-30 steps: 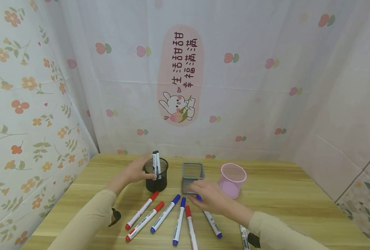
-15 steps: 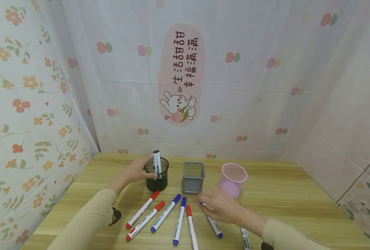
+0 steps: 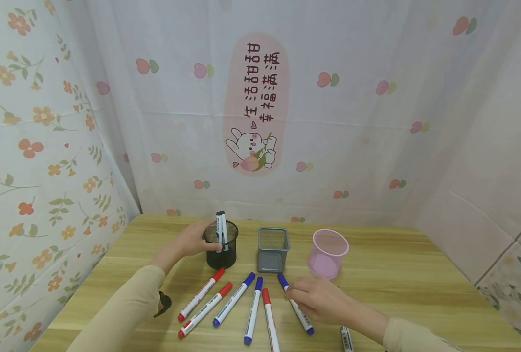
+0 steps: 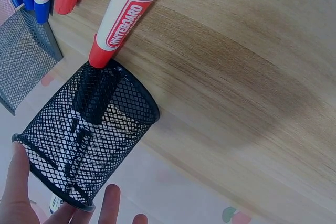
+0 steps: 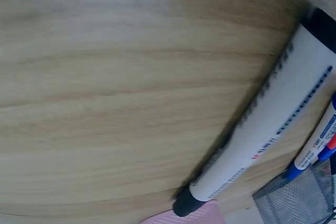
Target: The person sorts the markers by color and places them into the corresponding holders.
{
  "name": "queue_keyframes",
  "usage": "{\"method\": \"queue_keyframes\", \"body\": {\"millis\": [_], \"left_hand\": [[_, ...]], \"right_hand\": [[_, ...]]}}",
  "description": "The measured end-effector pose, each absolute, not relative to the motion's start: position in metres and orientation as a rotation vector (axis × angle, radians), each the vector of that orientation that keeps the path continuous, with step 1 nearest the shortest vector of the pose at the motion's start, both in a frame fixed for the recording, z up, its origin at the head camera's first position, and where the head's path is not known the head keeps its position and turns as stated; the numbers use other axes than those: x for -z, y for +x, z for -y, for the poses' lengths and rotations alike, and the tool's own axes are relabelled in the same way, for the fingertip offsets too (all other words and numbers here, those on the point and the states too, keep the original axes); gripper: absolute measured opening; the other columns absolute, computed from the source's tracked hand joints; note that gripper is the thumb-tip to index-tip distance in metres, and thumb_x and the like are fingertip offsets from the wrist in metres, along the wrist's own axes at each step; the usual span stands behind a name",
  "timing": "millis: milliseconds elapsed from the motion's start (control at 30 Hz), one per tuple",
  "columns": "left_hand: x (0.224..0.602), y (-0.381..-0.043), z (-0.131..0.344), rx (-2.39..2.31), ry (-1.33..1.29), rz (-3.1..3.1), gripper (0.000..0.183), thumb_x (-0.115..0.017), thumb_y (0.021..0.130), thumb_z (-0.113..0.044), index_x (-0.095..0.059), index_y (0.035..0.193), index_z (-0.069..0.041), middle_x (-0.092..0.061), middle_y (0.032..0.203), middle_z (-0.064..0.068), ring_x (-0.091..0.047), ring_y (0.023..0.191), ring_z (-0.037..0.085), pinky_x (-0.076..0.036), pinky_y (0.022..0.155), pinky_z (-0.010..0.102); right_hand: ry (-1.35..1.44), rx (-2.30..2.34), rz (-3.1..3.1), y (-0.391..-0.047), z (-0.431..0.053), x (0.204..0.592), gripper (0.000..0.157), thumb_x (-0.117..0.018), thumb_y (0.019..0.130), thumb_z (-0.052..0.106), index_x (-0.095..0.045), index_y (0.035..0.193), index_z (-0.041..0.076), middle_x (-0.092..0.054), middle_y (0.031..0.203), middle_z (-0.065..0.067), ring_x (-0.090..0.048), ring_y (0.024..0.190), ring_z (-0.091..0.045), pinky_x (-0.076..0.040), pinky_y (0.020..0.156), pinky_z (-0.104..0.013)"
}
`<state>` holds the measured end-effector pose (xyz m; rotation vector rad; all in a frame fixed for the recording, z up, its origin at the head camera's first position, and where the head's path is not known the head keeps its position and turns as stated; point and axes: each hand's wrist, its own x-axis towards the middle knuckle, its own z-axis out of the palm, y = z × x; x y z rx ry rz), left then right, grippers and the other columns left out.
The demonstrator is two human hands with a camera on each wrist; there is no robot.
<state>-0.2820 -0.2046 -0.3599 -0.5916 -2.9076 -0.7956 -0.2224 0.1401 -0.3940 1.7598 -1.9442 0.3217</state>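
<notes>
My left hand [image 3: 192, 240] curls around the side of the black mesh pen cup [image 3: 220, 244], steadying it at the back left of the surface [image 3: 392, 274]; two markers already stand inside. My right hand [image 3: 317, 298] lies over the blue-capped whiteboard marker [image 3: 295, 303], fingers bent down onto its barrel, but I cannot tell whether they pinch it or only rest on it. That marker lies slanted on the surface, cap toward the grey square mesh holder [image 3: 273, 250], with the pink mesh cup [image 3: 328, 253] just to the right.

To do this well, I judge I should close thumb and forefinger on the middle of the barrel so it lifts level and does not roll into the red-capped marker [image 3: 269, 318] beside it. A black-capped marker [image 5: 257, 135] lies close under my wrist; I should raise my forearm clear of it.
</notes>
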Motion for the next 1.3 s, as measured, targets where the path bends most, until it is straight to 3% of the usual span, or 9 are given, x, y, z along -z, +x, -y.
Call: {"method": "queue_keyframes", "body": {"millis": [233,333,500,767,1000,1300], "left_hand": [[0.36,-0.282,0.205,0.793,-0.599,2.907,0.073,-0.07,0.073,-0.034,-0.039,0.129,0.001,-0.048,0.119,0.02,-0.046,0.105,0.035,-0.039,0.084,0.047],[0.359,-0.282,0.205,0.807,-0.601,2.906,0.072,-0.07,0.074,-0.033,-0.039,0.129,0.0,-0.048,0.118,0.019,-0.046,0.105,0.035,-0.038,0.084,0.047],[0.358,-0.281,0.204,0.822,-0.615,2.898,0.071,-0.07,0.074,-0.032,-0.039,0.129,0.0,-0.05,0.116,0.017,-0.048,0.102,0.034,-0.04,0.082,0.046],[0.358,-0.281,0.205,0.825,-0.609,2.902,0.073,-0.071,0.074,-0.032,-0.038,0.13,0.001,-0.05,0.116,0.017,-0.049,0.099,0.032,-0.041,0.081,0.045],[0.359,-0.28,0.204,0.817,-0.598,2.914,0.073,-0.071,0.074,-0.033,-0.038,0.13,0.0,-0.049,0.118,0.018,-0.049,0.1,0.032,-0.04,0.082,0.045],[0.359,-0.28,0.204,0.83,-0.588,2.918,0.074,-0.07,0.074,-0.032,-0.037,0.13,0.001,-0.048,0.119,0.018,-0.049,0.1,0.032,-0.04,0.082,0.045]], "right_hand": [[1.744,-0.158,1.942,-0.22,-0.155,0.396,0.033,-0.031,0.081,0.002,-0.061,0.091,0.011,-0.059,0.089,0.003,-0.057,0.081,-0.011,-0.045,0.073,-0.018],[1.749,-0.047,1.926,-0.219,-0.165,0.397,0.035,-0.036,0.072,-0.003,-0.062,0.091,0.011,-0.059,0.091,0.002,-0.056,0.084,-0.012,-0.045,0.074,-0.02],[1.753,0.07,1.979,-0.216,-0.182,0.399,0.041,-0.055,0.057,-0.007,-0.062,0.093,0.013,-0.058,0.093,0.003,-0.054,0.086,-0.011,-0.046,0.068,-0.017],[1.74,0.206,2.048,-0.211,-0.2,0.4,0.053,-0.061,0.046,-0.007,-0.059,0.094,0.015,-0.056,0.096,0.004,-0.051,0.087,-0.011,-0.045,0.06,-0.018],[1.733,0.232,2.123,-0.209,-0.211,0.407,0.047,-0.066,0.054,-0.004,-0.058,0.096,0.017,-0.054,0.095,0.007,-0.049,0.085,-0.008,-0.041,0.055,-0.015],[1.748,0.303,2.159,-0.204,-0.219,0.418,0.046,-0.063,0.054,0.001,-0.056,0.096,0.018,-0.05,0.094,0.008,-0.046,0.085,-0.009,-0.038,0.055,-0.02]]}}
